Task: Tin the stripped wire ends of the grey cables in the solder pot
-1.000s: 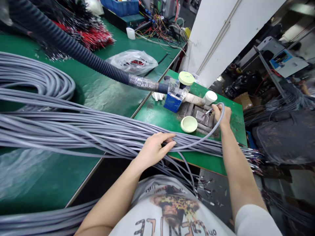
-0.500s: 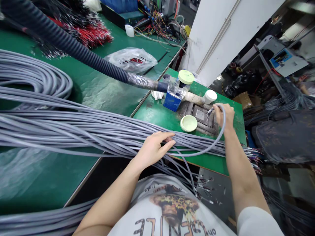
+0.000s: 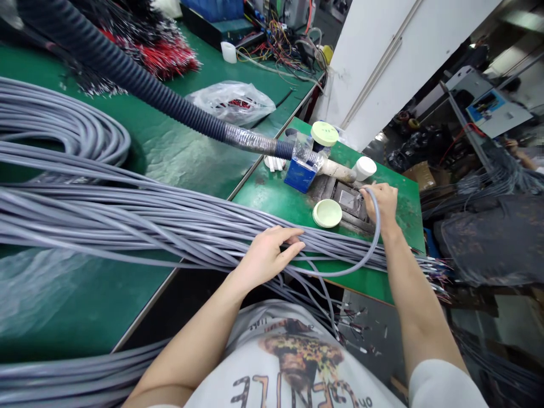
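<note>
My right hand [image 3: 381,205] pinches a grey cable [image 3: 375,238] near its end, over a small metal plate [image 3: 349,199] set in a dark, stained frame. The cable bends in an arc back toward the bundle. Resting on the bundle of grey cables [image 3: 178,218], my left hand [image 3: 270,255] has its thumb and fingers apart. A pale green round dish [image 3: 327,213] sits left of the plate. Behind the plate, the light nozzle [image 3: 338,170] of a ribbed dark hose [image 3: 170,93] lies by a blue box [image 3: 300,174]. The cable's tip is too small to make out clearly.
A white jar [image 3: 364,168] and a yellow-green lidded jar [image 3: 324,134] stand at the back. A clear plastic bag [image 3: 233,103] and tangled wires [image 3: 280,45] lie farther off. Coiled cable [image 3: 72,124] is at the left. Part of another person shows at the far right.
My right hand has moved slightly left with the cable, nearer the plate, and the cable's arc has narrowed. My left hand stays on the bundle. The view has shifted a little.
</note>
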The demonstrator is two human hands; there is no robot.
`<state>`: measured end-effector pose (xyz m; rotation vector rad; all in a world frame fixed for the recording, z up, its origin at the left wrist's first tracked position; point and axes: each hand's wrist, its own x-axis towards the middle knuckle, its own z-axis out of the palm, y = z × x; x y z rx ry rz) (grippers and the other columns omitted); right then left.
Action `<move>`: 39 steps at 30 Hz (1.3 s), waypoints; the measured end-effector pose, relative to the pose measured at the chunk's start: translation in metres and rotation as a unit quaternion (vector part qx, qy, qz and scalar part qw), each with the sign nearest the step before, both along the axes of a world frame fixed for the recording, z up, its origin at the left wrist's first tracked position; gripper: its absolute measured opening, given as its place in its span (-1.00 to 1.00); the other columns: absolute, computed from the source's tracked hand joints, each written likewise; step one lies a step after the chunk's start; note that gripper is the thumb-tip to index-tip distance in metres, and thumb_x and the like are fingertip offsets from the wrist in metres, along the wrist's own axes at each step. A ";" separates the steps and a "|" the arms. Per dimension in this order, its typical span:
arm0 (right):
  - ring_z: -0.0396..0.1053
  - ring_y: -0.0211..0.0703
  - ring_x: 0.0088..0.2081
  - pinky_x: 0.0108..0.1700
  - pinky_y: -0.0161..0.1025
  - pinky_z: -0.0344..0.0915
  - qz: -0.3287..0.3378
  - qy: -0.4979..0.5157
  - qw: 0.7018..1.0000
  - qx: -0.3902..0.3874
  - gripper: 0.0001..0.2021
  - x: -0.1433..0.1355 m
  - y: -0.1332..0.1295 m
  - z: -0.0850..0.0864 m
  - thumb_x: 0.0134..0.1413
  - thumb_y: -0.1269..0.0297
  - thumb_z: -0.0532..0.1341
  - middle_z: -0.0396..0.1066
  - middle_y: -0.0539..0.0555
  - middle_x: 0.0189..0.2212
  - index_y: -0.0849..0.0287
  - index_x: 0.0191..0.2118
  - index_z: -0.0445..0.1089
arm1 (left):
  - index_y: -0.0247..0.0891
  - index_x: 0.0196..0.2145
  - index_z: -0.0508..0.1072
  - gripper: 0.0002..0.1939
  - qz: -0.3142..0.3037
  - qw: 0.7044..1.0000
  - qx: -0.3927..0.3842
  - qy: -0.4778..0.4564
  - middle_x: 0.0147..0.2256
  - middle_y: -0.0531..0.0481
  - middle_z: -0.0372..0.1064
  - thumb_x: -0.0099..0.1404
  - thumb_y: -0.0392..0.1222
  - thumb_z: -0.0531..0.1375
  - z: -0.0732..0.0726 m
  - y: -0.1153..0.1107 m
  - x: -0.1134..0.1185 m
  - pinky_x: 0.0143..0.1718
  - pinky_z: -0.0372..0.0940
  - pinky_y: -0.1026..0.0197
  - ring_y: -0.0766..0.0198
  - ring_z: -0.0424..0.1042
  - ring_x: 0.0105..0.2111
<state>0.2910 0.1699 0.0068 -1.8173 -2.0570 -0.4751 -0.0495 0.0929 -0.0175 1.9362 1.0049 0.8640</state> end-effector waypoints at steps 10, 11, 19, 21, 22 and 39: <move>0.40 -0.04 -0.20 -0.02 0.00 0.19 0.038 0.036 0.997 0.055 -0.77 -0.032 -0.038 0.043 0.17 0.15 0.15 0.48 0.10 -0.32 0.07 -0.23 0.54 | -0.23 -0.08 0.50 -0.69 0.009 0.999 -0.037 -0.034 -0.27 -0.06 0.52 0.29 -0.06 0.16 0.003 -0.001 0.000 -0.11 0.31 0.12 0.18 0.46 -0.23; 0.42 -0.03 -0.19 -0.02 0.01 0.22 0.060 0.057 0.994 0.067 -0.79 -0.040 -0.053 0.053 0.15 0.18 0.18 0.50 0.09 -0.28 0.04 -0.20 0.54 | -0.24 -0.10 0.52 -0.71 0.010 0.997 -0.056 -0.057 -0.26 -0.07 0.52 0.28 -0.06 0.17 0.005 -0.003 0.001 -0.11 0.31 0.13 0.18 0.46 -0.23; 0.43 0.04 -0.03 -0.06 0.14 0.36 0.274 0.094 0.957 -0.015 -0.42 -0.089 -0.173 0.046 0.04 0.32 0.27 0.49 -0.06 -0.04 -0.32 0.17 0.22 | -0.33 -0.27 0.57 -0.61 -0.127 0.864 -0.364 -0.325 -0.45 -0.07 0.51 0.24 0.09 0.18 0.012 -0.037 0.049 -0.35 0.35 0.25 0.31 0.43 -0.47; 0.41 0.01 0.01 -0.03 0.12 0.35 0.301 0.078 0.950 -0.040 -0.42 -0.091 -0.190 0.031 0.07 0.39 0.22 0.49 0.00 -0.04 -0.20 0.20 0.22 | -0.34 -0.34 0.58 -0.59 -0.110 0.845 -0.387 -0.353 -0.49 -0.04 0.48 0.22 0.12 0.20 0.007 -0.043 0.059 -0.38 0.32 0.28 0.35 0.39 -0.51; 0.40 0.01 0.02 -0.02 0.11 0.35 0.311 0.078 0.946 -0.045 -0.44 -0.090 -0.197 0.024 0.08 0.43 0.18 0.49 0.03 -0.04 -0.14 0.20 0.23 | -0.34 -0.36 0.58 -0.59 -0.101 0.841 -0.395 -0.356 -0.51 -0.04 0.48 0.20 0.12 0.22 0.004 -0.045 0.062 -0.38 0.32 0.28 0.35 0.38 -0.52; 0.19 -0.36 -0.67 -0.48 -0.36 0.16 0.034 0.510 0.813 -0.277 -0.70 -0.119 -0.230 -0.009 0.19 0.22 0.12 0.29 -0.10 -0.77 0.18 -0.53 0.41 | -0.35 -0.49 0.48 -0.68 -0.098 0.838 -0.409 -0.347 -0.42 -0.02 0.45 0.12 0.01 0.31 -0.015 -0.079 0.074 -0.43 0.22 0.33 0.41 0.31 -0.51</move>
